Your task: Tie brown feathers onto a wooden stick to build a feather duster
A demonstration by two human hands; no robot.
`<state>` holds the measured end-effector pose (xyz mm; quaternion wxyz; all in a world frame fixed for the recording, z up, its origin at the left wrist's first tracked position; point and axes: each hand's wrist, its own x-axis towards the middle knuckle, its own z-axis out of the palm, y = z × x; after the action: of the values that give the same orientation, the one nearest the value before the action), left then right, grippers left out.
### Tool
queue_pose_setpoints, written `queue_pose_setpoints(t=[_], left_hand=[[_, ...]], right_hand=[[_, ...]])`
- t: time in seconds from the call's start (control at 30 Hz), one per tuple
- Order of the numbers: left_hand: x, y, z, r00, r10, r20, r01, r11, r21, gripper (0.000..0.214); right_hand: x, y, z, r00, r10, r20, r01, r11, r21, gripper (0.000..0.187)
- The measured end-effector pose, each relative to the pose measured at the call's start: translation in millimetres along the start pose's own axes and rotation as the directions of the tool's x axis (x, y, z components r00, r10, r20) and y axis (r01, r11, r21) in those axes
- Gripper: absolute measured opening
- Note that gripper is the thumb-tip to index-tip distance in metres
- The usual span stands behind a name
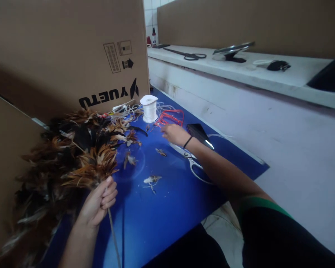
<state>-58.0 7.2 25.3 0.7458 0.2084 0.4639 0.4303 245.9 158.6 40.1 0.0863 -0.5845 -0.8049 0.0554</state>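
My left hand [100, 201] is closed round a thin stick [113, 238] just below a bunch of brown and black feathers [97, 165]; together they look like a feather duster. The stick's lower end runs down out of view. Over the blue tabletop, my right hand [174, 134] reaches out near a red plastic strap [170, 118] and a white spool of thread [149, 109]. Its fingers are bent and partly hidden, so whether they hold anything is unclear. Metal scissors [194, 163] lie beneath my right wrist and forearm. Small loose feathers [153, 179] are scattered between my hands.
A large heap of feathers [44, 186] covers the left side. Behind it stands a cardboard box [72, 48]. A dark phone [199, 134] lies right of my wrist. On the white ledge [257, 78] are black scissors [191, 56] and a tilted stand [233, 50].
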Motion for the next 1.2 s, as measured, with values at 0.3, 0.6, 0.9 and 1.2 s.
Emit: queue_pose_setpoints(t=[0.3,0.6,0.9,1.2], left_hand=[[1.6,-2.8,0.9,1.000,-0.011,0.022,0.011,1.000,0.004,0.044],[2.1,-2.5,-0.4,1.000,0.002,0.019,-0.002,1.000,0.009,0.043],[0.4,-1.9,-0.3,1.000,-0.011,0.013,0.010,0.999,0.035,0.043],[0.3,-2.3,0.0,1.000,-0.001,0.022,0.000,0.999,0.051,0.043]], right_hand=[[-33.1,44.5,3.9,0.987,0.127,0.098,-0.117,0.988,-0.096,0.019],[-39.1,59.9,-20.4,0.992,0.125,-0.024,-0.085,0.788,0.610,0.008],[-45.2,51.0,-61.9,0.964,0.229,-0.133,0.004,0.492,0.871,0.014],[-49.5,18.0,-119.5,0.931,0.088,-0.353,0.260,0.517,0.816,0.013]])
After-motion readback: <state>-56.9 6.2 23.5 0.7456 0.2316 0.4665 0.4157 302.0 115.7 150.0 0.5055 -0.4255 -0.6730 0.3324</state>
